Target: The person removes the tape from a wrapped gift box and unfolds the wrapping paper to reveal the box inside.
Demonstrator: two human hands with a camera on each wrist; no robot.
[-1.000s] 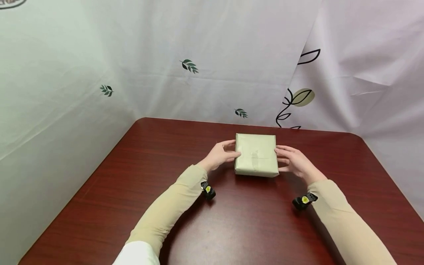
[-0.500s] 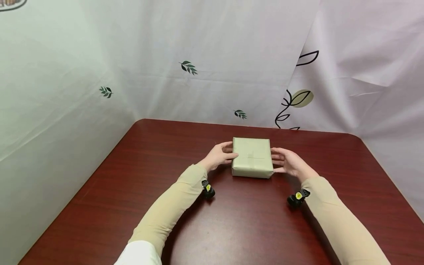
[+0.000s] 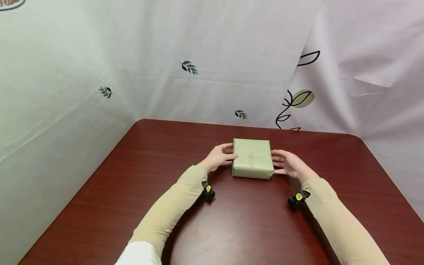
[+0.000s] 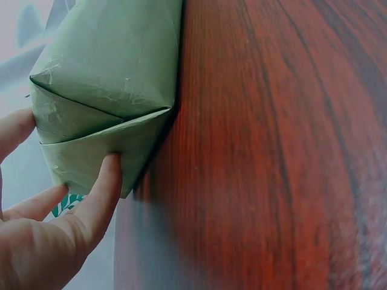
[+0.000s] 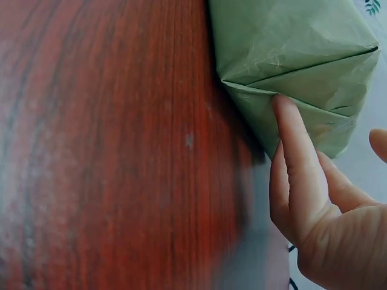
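A box wrapped in pale green paper (image 3: 252,156) lies flat on the dark red wooden table (image 3: 212,221), towards its far side. Its folded paper ends show in both wrist views. My left hand (image 3: 216,157) is at the box's left end, thumb on the top edge and extended fingers touching the folded flap (image 4: 103,151). On the opposite end, my right hand (image 3: 289,163) has straight fingers; one fingertip touches the fold (image 5: 278,90) in the right wrist view, while the thumb stands away from the paper.
A white curtain (image 3: 212,44) with leaf prints hangs behind the table and along its sides. Each wrist wears a small black camera on a strap, such as the left one (image 3: 208,191) and the right one (image 3: 298,198).
A second ago the box looked raised off the table between both hands; it has come down onto the table and slightly left. My right hand shifted left, its thumb coming off. Little moved in the last half second.
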